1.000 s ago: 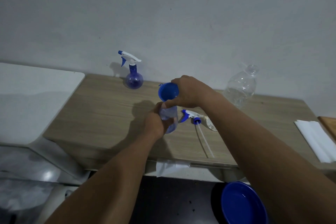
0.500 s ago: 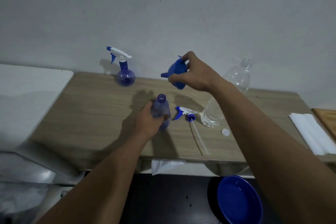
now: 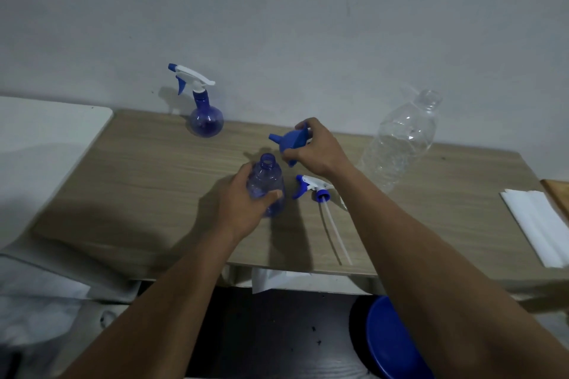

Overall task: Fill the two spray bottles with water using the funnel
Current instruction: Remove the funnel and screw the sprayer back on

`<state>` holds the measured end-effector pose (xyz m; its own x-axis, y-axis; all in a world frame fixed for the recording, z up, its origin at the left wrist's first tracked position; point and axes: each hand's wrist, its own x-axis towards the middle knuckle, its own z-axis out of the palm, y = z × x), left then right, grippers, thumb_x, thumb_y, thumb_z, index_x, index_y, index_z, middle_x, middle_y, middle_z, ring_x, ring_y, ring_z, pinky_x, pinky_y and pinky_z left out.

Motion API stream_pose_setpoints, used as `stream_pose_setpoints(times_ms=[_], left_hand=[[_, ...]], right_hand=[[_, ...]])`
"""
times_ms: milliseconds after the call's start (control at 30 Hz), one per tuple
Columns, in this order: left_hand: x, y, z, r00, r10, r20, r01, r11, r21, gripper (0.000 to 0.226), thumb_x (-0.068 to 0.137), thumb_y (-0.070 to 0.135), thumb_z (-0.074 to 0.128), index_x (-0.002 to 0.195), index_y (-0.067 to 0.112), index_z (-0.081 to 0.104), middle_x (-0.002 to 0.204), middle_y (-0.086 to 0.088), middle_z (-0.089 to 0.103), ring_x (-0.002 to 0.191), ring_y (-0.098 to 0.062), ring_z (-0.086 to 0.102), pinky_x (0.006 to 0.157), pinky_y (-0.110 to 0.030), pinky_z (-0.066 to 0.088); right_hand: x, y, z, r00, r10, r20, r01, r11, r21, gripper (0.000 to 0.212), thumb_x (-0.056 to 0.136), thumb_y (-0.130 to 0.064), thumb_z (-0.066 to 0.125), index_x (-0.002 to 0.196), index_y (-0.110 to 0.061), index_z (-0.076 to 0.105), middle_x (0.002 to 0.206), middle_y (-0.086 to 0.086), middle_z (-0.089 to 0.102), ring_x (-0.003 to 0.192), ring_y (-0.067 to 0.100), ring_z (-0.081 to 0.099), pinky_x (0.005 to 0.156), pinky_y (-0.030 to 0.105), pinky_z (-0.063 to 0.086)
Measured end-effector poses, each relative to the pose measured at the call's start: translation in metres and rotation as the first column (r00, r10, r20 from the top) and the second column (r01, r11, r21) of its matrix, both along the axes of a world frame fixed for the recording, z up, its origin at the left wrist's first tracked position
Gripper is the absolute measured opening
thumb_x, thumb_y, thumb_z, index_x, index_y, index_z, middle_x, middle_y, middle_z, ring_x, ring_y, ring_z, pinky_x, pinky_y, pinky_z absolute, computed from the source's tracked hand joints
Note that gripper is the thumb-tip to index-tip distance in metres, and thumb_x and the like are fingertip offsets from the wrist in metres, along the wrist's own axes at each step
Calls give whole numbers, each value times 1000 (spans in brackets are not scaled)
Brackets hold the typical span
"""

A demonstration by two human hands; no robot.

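Note:
My left hand (image 3: 246,203) grips an uncapped blue spray bottle (image 3: 267,181) standing on the wooden table (image 3: 147,181). Just behind and right of its mouth, my right hand (image 3: 317,148) holds the blue funnel (image 3: 291,140) tilted on its side, spout pointing left, off the bottle. The bottle's trigger head (image 3: 312,186) with its long dip tube lies on the table to the right. A second blue spray bottle (image 3: 204,120), trigger head on, stands at the back by the wall. A clear plastic water bottle (image 3: 400,141), uncapped, stands at the right.
A stack of white paper (image 3: 538,224) lies at the table's right end beside a wooden board (image 3: 558,194). A white surface (image 3: 40,148) adjoins the table on the left. Below the front edge sits a blue basin (image 3: 391,344) on the dark floor.
My right hand lifted the funnel out of the bottle's mouth, swung it up and back, and has now lowered it behind the bottle. My left hand kept its grip on the bottle.

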<state>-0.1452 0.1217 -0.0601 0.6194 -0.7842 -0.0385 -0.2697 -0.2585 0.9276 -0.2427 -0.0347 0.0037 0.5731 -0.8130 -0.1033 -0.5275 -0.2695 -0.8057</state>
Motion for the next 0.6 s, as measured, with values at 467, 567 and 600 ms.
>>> stream_pose_setpoints(times_ms=[467,567,600], left_hand=[[-3,2,6,999,0,36,0,1000,-6,58,77,19,83,128,26,56,105,20,62,88,28,51,69,5,37],[-3,1,6,1000,13,28,-13,1000,-14,58,76,16,83,128,23,57,102,26,60,88,27,52,70,4,38],[-4,1,7,1000,14,25,-14,1000,-14,59,76,16,83,129,22,57,102,26,59,89,27,52,71,4,38]], right_hand=[[24,-29,-60,975,19,-222,-33,997,-63,66,76,-51,74,135,-35,50,111,-4,54,119,24,34,92,35,35],[26,-33,-68,943,26,-333,-65,992,-104,71,76,-54,73,140,-37,49,133,0,52,125,30,34,104,44,37],[27,-33,-67,938,17,-346,-56,993,-101,72,75,-53,74,140,-36,48,133,1,52,125,31,35,105,46,38]])
